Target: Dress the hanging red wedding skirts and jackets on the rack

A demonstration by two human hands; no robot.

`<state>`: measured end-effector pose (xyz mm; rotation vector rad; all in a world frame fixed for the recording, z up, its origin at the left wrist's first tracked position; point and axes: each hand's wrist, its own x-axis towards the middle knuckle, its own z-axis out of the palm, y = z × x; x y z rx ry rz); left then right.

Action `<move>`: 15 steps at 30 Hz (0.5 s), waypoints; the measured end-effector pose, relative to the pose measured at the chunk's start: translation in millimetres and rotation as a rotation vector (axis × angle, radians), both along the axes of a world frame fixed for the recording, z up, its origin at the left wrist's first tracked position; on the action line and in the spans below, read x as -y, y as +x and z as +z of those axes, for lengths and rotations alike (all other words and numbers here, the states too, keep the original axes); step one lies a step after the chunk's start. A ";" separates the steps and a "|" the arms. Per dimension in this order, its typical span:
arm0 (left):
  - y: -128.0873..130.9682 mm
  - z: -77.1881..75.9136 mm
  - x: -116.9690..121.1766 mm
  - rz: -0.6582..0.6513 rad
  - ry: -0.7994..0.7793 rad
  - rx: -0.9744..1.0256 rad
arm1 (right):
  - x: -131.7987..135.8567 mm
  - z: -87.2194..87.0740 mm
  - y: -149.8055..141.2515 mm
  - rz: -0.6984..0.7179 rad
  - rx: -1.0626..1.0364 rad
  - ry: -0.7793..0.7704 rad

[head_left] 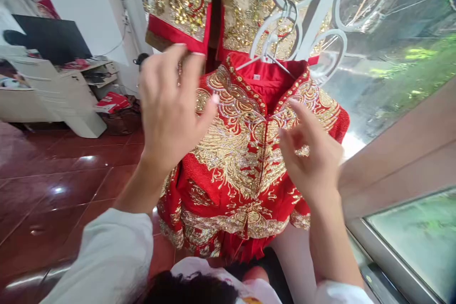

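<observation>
A red jacket thick with gold embroidery hangs on a white hanger hooked on a white scrolled window grille. My left hand is raised before the jacket's left shoulder, fingers apart and holding nothing. My right hand hovers by the right side of the collar, fingers loosely curled and spread, a ring on one finger, nothing in it. Both hands are just in front of the cloth. Behind and above hangs a second gold-and-red garment.
A window with greenery outside fills the right side, with a brown sill below it. White drawers, a dark screen and red items stand at the far left on a glossy dark red tiled floor. Dark hair shows at the bottom.
</observation>
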<state>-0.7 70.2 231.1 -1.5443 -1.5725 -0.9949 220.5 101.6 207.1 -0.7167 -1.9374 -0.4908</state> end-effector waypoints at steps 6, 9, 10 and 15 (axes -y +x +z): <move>28.2 18.2 -44.6 -0.507 -0.344 -0.372 | -44.3 -15.5 -33.8 -0.051 -0.067 -0.018; 21.6 12.7 -55.6 -0.552 -0.384 -0.346 | -44.7 -29.1 -33.2 0.016 -0.093 0.059; 19.5 11.4 -55.7 -0.564 -0.380 -0.333 | -43.5 -32.1 -32.2 0.026 -0.094 0.092; 15.8 6.3 -45.1 -0.651 -0.281 -0.187 | -37.4 -54.2 -20.0 0.034 -0.031 0.290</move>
